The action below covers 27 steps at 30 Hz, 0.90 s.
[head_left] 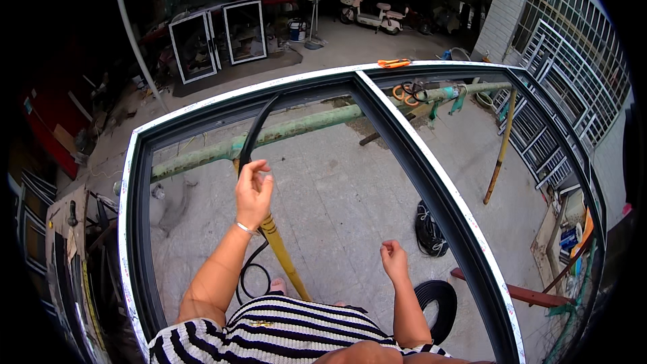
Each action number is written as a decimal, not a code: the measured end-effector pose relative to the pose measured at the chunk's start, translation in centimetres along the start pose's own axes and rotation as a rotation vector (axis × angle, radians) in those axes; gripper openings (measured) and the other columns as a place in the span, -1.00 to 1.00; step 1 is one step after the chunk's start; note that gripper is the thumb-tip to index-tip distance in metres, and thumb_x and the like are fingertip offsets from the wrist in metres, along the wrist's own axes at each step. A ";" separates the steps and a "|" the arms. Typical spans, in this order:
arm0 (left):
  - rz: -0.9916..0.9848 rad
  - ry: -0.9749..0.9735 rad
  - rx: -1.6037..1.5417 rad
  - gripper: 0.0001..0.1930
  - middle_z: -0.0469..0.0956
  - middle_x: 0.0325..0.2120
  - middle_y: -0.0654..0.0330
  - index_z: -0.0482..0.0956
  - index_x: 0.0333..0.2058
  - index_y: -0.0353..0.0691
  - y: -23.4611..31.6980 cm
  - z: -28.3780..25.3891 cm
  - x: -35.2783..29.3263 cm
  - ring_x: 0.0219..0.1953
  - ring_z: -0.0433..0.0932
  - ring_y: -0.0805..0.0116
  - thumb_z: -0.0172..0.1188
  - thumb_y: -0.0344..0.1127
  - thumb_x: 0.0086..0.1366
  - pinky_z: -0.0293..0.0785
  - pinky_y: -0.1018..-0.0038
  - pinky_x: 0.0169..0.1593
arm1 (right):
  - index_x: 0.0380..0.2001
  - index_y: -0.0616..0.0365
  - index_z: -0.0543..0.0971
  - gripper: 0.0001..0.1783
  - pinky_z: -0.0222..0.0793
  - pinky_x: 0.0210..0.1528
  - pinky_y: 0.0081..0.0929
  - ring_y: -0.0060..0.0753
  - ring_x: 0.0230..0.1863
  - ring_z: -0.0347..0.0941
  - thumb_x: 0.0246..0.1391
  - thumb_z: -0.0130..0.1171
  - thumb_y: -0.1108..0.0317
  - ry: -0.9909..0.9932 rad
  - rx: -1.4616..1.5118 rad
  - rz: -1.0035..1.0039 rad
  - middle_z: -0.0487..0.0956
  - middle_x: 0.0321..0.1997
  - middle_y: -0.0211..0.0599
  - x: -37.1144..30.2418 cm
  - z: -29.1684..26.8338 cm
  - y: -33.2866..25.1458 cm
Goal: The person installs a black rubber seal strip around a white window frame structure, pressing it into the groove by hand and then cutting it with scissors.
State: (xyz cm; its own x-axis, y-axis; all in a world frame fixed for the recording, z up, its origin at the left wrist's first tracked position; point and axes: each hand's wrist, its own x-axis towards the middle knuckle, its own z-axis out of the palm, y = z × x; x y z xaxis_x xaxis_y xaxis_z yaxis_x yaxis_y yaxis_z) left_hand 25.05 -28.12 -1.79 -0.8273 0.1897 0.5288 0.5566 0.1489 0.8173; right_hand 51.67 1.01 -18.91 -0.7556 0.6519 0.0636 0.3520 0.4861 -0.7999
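A black strip (253, 128) is curving down from the upper rail of a large white-edged frame (124, 229) to the person's left hand (253, 195), inside the frame's left opening. The left hand is gripping the strip with loosely curled fingers. Below the wrist, a black loop (248, 267) is hanging near the floor; whether it is joining the same strip is hard to tell. The right hand (395, 259) is hovering over the same opening, its fingers folding closed, near a thick black coil (446, 307) that is lying on the floor. A green pole (303, 126) is running beneath the frame, and a yellow pole (286, 256) is slanting below the left hand. Orange-handled scissors (406, 94) are resting by the green pole, while an orange tool (393, 63) is lying on the upper rail. Farther back, a pale scooter (377, 17) is standing.
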 end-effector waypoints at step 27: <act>-0.151 0.099 0.623 -0.76 0.60 -0.46 -0.04 0.64 -0.15 -0.28 -5.1 -14.1 4.6 -0.46 0.65 0.14 0.33 -0.33 0.22 0.49 0.31 -0.37 | -0.18 0.40 0.52 -0.46 0.51 -0.52 -0.40 -0.32 -0.55 0.54 0.34 0.10 -0.02 -0.883 0.545 0.059 0.63 -0.38 -0.03 29.2 20.2 -36.2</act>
State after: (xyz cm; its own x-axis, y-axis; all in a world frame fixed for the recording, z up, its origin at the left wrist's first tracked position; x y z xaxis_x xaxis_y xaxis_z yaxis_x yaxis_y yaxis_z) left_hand 17.35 -41.70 -0.26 -0.8865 0.0365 0.4613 0.3489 0.7075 0.6146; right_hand 5.68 -9.32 -0.12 -0.9582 -0.0995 -0.2681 0.2700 -0.0054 -0.9628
